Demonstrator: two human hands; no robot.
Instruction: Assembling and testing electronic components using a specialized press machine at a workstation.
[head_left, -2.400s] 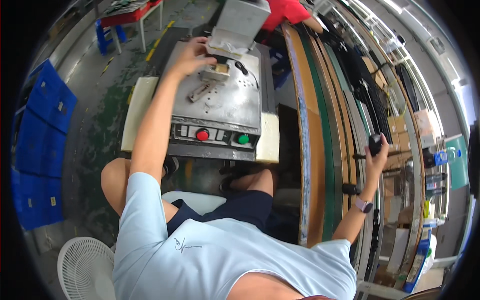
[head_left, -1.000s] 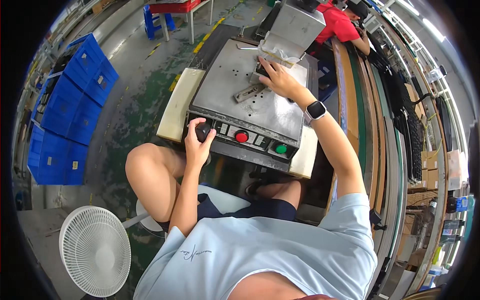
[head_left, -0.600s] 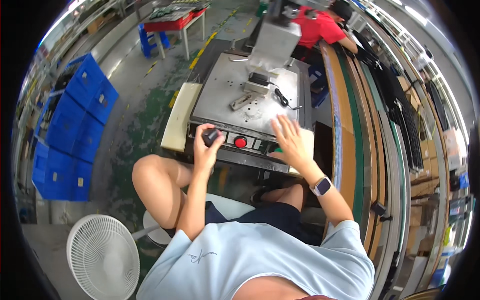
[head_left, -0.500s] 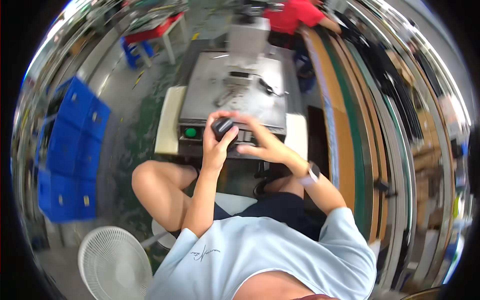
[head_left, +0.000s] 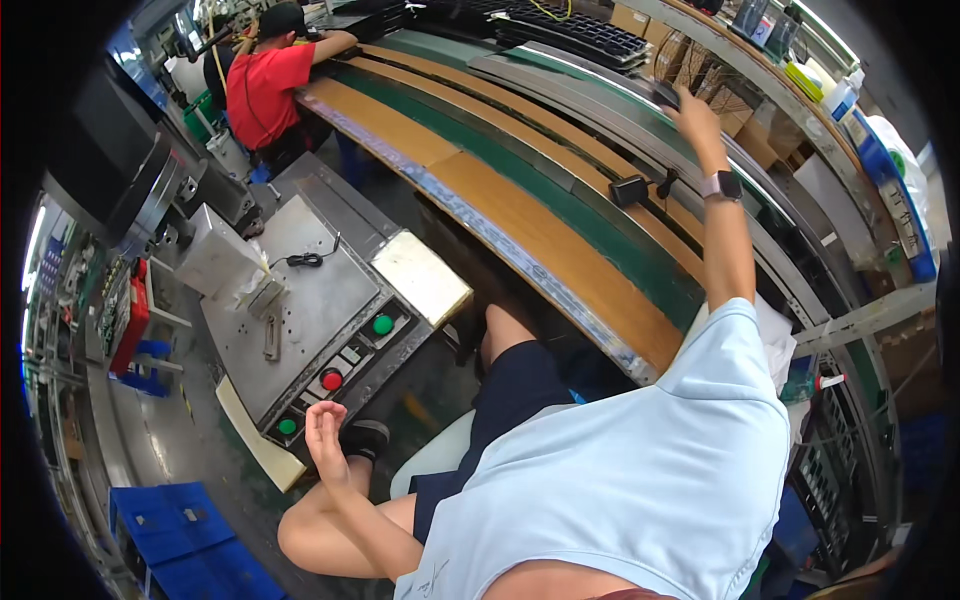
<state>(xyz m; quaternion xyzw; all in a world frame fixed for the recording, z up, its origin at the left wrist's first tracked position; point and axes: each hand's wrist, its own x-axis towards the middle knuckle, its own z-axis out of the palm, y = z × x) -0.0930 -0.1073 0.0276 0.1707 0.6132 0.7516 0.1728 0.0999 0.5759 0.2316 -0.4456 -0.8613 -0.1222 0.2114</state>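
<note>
My right arm stretches out across the conveyor line, and my right hand point(head_left: 694, 118) is closed on a small black block point(head_left: 667, 95), blurred, over the far rails. On the near side of those rails lies a black power adapter point(head_left: 629, 190) with a short cord. My left hand point(head_left: 326, 440) hangs in front of the machine's control panel, its fingers stretched and nothing in it. On the metal-topped machine point(head_left: 330, 260) lie a coiled black cable point(head_left: 306, 260) and a small metal fixture point(head_left: 272, 338).
A person in a red shirt point(head_left: 270, 90) works at the line's far end. Green and red buttons point(head_left: 331, 379) line the machine's front. Blue bins point(head_left: 190, 540) stand at lower left. A shelf point(head_left: 770, 60) with bottles runs along the right.
My view has swung right toward the conveyor. The black object seen in my left hand is no longer there. My right hand has reached far out, now holding a black block; my left has lowered.
</note>
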